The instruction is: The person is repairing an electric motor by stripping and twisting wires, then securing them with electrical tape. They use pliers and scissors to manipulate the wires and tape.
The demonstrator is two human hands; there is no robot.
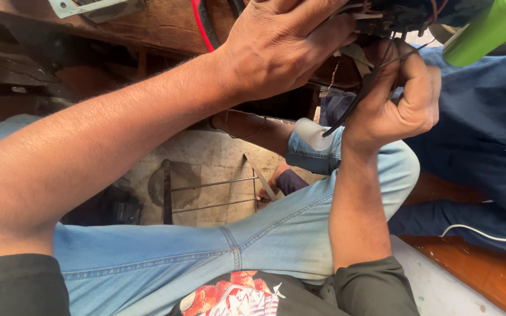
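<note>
Mid-wiring: left hand (288, 50) clamped over dark tangled wire assembly (382, 23); right hand (396, 99) fisted around thin black cable (355, 105). Next probably needs steady pulling.

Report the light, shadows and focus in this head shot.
Head view: even daylight with no glare; left hand and right hand are sharp; the green cylinder at the top edge is soft and bright; the recess under the wooden bench falls into deep shadow; the near left forearm looms large.
</note>
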